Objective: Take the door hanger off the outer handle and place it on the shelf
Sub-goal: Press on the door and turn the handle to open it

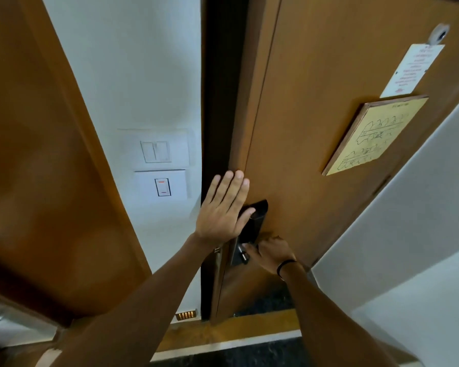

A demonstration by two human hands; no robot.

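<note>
Both forearms fill the bottom of the view, reaching up toward the door [316, 107]. Left hand [224, 207] is spread wide open, palm flat on the door's edge, just above the black lock plate [253, 223], holding nothing. Right hand [272, 251] sits just below and right of the left one, fingers curled around what looks like the inside handle, though the handle itself is mostly hidden under it.

Door hanger isn't in sight anywhere; judging by the task, it's on the outer handle, on the far side of the door from both hands.

What could go wrong: if the door swings, the left fingers are right at the edge beside the dark gap [217, 102] and could get pinched. Also the hanger could slip off and drop outside if the handle gets yanked hard.
</note>
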